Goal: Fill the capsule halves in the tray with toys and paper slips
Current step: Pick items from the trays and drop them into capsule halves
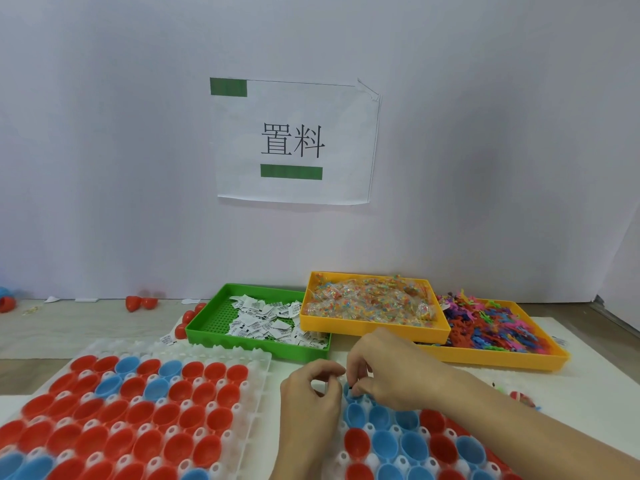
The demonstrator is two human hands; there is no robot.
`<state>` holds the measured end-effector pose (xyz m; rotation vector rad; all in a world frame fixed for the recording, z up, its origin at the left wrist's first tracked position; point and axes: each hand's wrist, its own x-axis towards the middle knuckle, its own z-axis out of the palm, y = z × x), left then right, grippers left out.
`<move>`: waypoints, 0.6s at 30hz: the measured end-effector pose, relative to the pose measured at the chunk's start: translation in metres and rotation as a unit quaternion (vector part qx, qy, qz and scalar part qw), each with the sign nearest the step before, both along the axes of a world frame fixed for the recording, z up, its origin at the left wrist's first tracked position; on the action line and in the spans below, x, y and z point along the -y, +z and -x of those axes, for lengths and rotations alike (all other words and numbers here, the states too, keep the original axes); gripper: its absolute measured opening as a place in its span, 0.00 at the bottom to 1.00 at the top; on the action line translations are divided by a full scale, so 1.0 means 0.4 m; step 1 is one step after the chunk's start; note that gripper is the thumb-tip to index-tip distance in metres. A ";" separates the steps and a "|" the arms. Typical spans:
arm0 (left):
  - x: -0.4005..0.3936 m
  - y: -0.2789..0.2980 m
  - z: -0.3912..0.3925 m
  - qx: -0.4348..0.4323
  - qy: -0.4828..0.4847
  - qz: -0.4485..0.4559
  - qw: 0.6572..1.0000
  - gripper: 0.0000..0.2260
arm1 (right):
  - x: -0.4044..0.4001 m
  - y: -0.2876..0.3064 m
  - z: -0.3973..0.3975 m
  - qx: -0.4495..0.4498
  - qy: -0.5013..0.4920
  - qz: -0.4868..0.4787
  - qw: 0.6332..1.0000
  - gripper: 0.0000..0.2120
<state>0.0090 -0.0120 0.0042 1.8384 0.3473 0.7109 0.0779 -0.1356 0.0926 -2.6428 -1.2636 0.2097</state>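
While both my hands meet over blue capsule half (356,396) at tray (346,445) far edge, right hand (391,368) fingertips pinch something tiny above it; left hand (311,393) fingers curled, contents unclear.

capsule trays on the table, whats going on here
A person is filling capsule halves. Both hands, the left hand and the right hand, work over a blue capsule half at the far edge of the right tray, fingers curled as if pinching something too small to identify. The left tray holds red and blue halves. Behind sit a green tray of paper slips, a yellow tray of bagged toys and an orange tray of loose plastic toys.
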 end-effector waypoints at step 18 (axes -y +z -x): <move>0.001 -0.002 0.004 -0.013 0.001 0.029 0.999 0.16 | 0.330 0.078 -0.068 0.072 -0.173 -0.338 0.922 0.08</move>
